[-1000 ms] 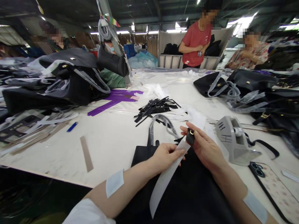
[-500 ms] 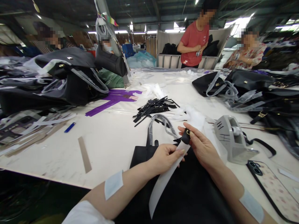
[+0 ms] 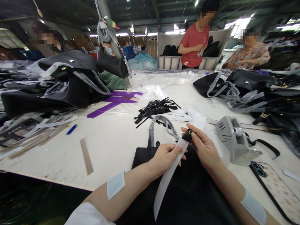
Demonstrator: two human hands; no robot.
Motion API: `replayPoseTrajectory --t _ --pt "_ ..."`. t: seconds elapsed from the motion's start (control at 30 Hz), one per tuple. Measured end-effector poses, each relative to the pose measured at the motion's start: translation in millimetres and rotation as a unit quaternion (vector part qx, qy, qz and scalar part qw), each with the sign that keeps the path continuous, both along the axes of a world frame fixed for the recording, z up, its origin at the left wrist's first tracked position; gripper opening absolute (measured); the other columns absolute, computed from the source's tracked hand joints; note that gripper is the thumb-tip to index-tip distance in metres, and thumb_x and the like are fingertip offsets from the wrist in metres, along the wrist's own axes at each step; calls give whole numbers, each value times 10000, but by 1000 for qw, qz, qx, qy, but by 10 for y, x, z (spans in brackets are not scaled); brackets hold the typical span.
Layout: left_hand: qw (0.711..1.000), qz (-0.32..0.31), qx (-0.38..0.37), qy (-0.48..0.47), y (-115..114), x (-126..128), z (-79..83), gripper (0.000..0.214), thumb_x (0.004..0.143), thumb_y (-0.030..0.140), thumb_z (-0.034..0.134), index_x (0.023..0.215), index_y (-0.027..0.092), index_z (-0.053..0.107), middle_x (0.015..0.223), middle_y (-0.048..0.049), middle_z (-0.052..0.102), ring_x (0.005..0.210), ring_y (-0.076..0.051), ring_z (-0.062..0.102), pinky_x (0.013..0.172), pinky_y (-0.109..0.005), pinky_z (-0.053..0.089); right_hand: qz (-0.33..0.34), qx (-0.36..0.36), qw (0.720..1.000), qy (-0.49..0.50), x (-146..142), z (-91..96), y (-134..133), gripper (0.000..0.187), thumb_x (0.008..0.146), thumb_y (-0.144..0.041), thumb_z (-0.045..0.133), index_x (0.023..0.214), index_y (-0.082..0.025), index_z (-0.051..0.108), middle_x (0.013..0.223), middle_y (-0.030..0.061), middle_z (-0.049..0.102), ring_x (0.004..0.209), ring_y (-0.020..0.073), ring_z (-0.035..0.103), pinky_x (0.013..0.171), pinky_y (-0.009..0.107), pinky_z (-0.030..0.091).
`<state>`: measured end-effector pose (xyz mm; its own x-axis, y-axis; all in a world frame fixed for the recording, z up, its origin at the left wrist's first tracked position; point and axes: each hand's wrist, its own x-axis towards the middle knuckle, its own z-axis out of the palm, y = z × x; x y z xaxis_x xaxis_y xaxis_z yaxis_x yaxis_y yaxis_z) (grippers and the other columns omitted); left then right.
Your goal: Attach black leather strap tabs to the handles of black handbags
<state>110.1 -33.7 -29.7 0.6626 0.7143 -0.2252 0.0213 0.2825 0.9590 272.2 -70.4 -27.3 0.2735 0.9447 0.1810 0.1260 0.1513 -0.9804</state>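
A black bag (image 3: 187,190) lies in front of me, its wrapped handles (image 3: 152,128) standing up at the far side. Over the bag, my left hand (image 3: 164,157) pinches a long white strip (image 3: 165,189) between thumb and fingers; the strip's lower end hangs free. The strip runs up to a black strap end (image 3: 187,136) with a small gold metal fitting. My right hand (image 3: 205,147) has that strap end between thumb and fingertips, close to the fitting. How the strip and strap are joined is hidden.
Black offcut strips (image 3: 156,107) are heaped beyond the bag. A tape dispenser (image 3: 231,140) and a phone (image 3: 276,190) stand right. More black bags are piled left (image 3: 70,81) and right (image 3: 253,82). A blue cutter (image 3: 71,129) and a tan strip (image 3: 86,156) lie left. Other people are across the table.
The strap end in my right hand is turned slightly, with more white strip in sight below it. My left thumb lies a little higher on the strip. The view has shifted slightly.
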Motion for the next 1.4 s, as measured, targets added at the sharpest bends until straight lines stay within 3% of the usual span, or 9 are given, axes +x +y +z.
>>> replayPoseTrajectory --t 0.33,0.47,0.57,0.7,0.93,1.03,1.17,1.3,1.4 --pt "999 1 38 33 60 -3 -76 527 770 625 579 736 108 677 509 -7 571 402 -80 465 404 -190 345 85 24 982 -168 -10 30 -47 335 966 -361 462 1274 -302 582 1225 11 636 1146 214 559 1018 376 407" --pt "997 -15 54 59 76 -18 -85 527 770 630 574 754 115 685 522 -5 573 423 -90 490 428 -199 370 29 -23 996 -81 36 17 -32 412 951 -444 467 1316 -267 537 1022 47 711 826 199 659 756 343 535" --pt "994 -35 83 69 75 -18 -95 512 783 613 569 750 117 690 538 -12 584 447 -97 512 449 -199 378 -1 -46 999 -20 63 11 12 414 860 -475 604 1187 -221 620 917 60 724 650 173 630 585 293 528" --pt "995 -32 71 64 69 -4 -121 511 788 611 564 789 117 694 562 -17 597 468 -100 525 456 -196 380 21 -44 999 -11 62 25 25 320 792 -450 686 988 -196 684 884 66 722 694 191 649 621 305 548" --pt "997 -35 34 56 71 -8 -117 558 757 658 569 780 112 683 526 -11 572 438 -93 498 435 -190 366 66 -37 993 -96 123 36 -5 281 844 -427 633 980 -190 696 809 50 704 678 184 644 595 281 532" --pt "995 -52 46 64 67 -15 -119 564 765 656 558 803 109 689 555 -19 586 457 -106 513 448 -204 378 39 -74 994 -64 154 17 37 340 832 -465 632 1008 -181 694 768 51 700 614 169 625 495 249 497" --pt "991 -62 93 69 73 -16 -133 556 780 641 549 788 104 695 649 -40 623 546 -113 520 504 -214 362 73 -87 993 -23 129 9 57 345 733 -432 742 955 -171 700 791 60 714 678 190 647 569 268 522" --pt "985 -47 141 84 93 -19 -155 566 789 648 530 619 116 618 520 24 453 493 -73 354 473 -219 235 128 -76 986 -70 112 23 33 265 783 -419 690 886 -176 713 766 45 695 621 164 613 573 273 518" --pt "985 -52 140 89 108 -25 -187 566 805 643 509 634 117 629 508 35 413 485 -71 313 473 -225 214 110 -68 988 -87 139 10 41 265 847 -405 598 939 -183 710 698 29 662 586 152 588 528 256 499"
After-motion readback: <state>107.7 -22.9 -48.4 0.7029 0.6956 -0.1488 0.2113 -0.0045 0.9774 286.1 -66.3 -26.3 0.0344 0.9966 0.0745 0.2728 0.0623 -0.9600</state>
